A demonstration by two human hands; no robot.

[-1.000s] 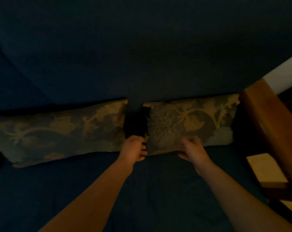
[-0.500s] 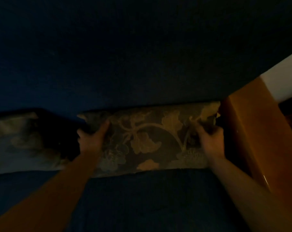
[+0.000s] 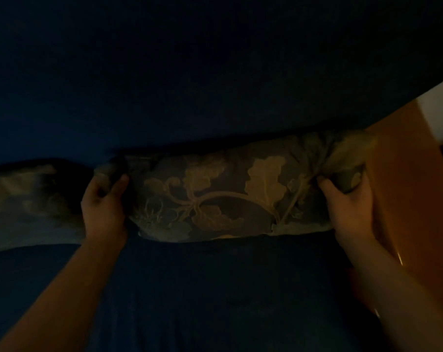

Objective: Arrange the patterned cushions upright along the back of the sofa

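A dark cushion with a pale leaf and vine pattern [image 3: 223, 196] rests on the dark blue sofa seat [image 3: 215, 288], against the sofa back [image 3: 215, 85]. My left hand [image 3: 104, 204] grips the cushion's left end, its fingers curled around the corner. My right hand [image 3: 347, 199] grips the right end, bunching the fabric there. A second patterned cushion [image 3: 24, 199] lies to the left against the sofa back, blurred and dim.
A wooden armrest [image 3: 408, 199] rises right beside my right hand. A strip of white wall [image 3: 441, 107] shows at the upper right. The scene is very dark.
My hands have spread apart from the gap between the two cushions to the two ends of the right cushion and closed on it. The view has shifted right and closer.
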